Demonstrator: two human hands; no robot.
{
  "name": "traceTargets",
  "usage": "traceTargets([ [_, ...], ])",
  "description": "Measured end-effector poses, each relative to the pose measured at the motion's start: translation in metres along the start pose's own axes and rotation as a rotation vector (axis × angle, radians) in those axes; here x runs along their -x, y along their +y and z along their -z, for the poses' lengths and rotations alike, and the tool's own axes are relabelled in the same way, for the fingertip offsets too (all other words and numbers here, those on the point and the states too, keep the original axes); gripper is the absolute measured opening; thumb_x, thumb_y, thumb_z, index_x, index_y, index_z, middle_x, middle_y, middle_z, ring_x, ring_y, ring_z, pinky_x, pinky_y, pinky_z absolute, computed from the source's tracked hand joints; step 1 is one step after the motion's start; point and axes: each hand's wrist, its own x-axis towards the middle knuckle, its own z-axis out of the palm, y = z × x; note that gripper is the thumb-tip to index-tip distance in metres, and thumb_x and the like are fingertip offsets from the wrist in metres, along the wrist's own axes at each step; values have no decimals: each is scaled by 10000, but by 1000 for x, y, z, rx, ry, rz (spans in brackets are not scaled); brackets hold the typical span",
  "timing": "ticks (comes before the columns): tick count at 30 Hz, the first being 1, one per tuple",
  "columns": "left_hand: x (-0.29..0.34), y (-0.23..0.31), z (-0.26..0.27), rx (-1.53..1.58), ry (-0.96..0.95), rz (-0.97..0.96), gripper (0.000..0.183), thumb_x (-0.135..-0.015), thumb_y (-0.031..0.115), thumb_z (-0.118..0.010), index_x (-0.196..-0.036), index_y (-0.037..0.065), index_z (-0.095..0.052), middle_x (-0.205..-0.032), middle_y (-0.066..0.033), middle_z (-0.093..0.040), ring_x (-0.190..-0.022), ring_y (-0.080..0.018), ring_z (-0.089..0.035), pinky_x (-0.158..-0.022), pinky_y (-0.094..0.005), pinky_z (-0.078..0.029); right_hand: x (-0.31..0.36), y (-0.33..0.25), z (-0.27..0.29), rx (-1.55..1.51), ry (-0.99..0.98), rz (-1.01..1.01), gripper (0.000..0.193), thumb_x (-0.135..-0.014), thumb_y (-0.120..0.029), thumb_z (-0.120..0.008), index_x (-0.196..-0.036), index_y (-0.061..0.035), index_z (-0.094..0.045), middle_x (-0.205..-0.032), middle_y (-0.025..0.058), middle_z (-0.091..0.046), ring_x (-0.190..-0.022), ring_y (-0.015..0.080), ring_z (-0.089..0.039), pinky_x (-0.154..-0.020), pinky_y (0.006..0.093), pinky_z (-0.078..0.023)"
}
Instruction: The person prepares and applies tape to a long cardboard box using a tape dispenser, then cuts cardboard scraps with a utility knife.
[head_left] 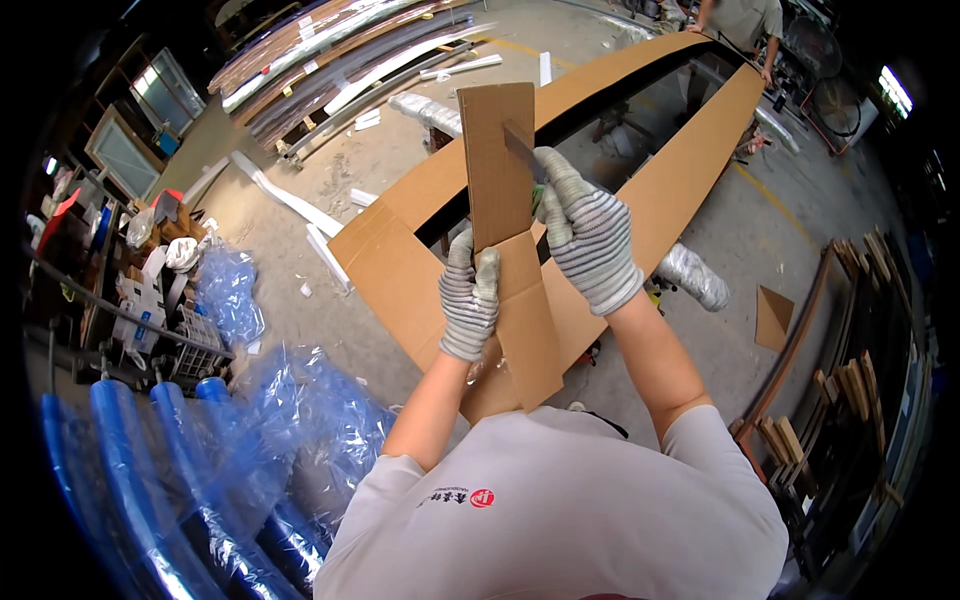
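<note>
Both my hands wear grey striped work gloves. My left hand [470, 297] grips a folded cardboard strip [499, 160], its fingers closed around the side near the fold. One part of the strip stands upright, and the lower part [530, 330] hangs toward me. My right hand [592, 235] is closed around a knife, whose flat grey blade [519, 140] lies against the upright cardboard. A bit of green shows at the fingers; most of the handle is hidden. Beneath my hands lies a long frame [690, 150] with a dark inner border and glassy middle, edged with cardboard [395, 245].
Another person [745, 25] touches the frame's far end. Blue film rolls [130, 470] and crumpled clear plastic [310, 410] lie at left. Long wrapped stock [330, 65] is stacked at the back. Wooden pieces [850, 390] fill a rack at right; a cardboard scrap [773, 318] lies nearby.
</note>
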Motion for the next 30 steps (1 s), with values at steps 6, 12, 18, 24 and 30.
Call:
traceTargets([
  [6,-17,1,8,-105,51,-85,158,-931,145,-526,-1059,67,-578,-840,-54,-625,-739,-156,-583,-680,-296,-478,20,-5,-2,50,-116,60,470,-823,-71,-533,-1285,-35,-454,-824,141,-646,-664,272,-633,-573,344,-513],
  [12,-9,18,-5,-238,17,-291,108,-883,132,-581,-942,43,-595,-717,-123,-597,-618,-283,-560,-586,-356,-453,19,1,-17,85,40,38,499,-795,-59,-543,-1286,-28,-458,-777,114,-636,-620,261,-622,-548,352,-502],
  [18,-19,24,-11,-200,171,-238,73,-884,114,-577,-907,48,-597,-673,-117,-574,-565,-246,-545,-537,-334,-432,32,-9,-25,116,-52,-33,518,-791,-67,-542,-1299,-26,-447,-753,111,-628,-606,255,-616,-540,350,-501],
  [24,-28,19,-12,-283,203,-346,83,-887,137,-571,-877,56,-585,-667,-120,-572,-575,-282,-544,-546,-345,-437,65,-14,-22,204,-291,-88,572,-776,-89,-543,-1331,-33,-415,-685,101,-604,-577,248,-605,-511,351,-495],
  [30,-12,4,-21,-306,171,-407,106,-880,156,-571,-867,51,-580,-608,-115,-545,-527,-292,-527,-509,-372,-415,55,-5,-24,162,-185,-29,457,-816,-100,-546,-1260,-26,-466,-682,106,-609,-579,250,-612,-518,350,-493],
])
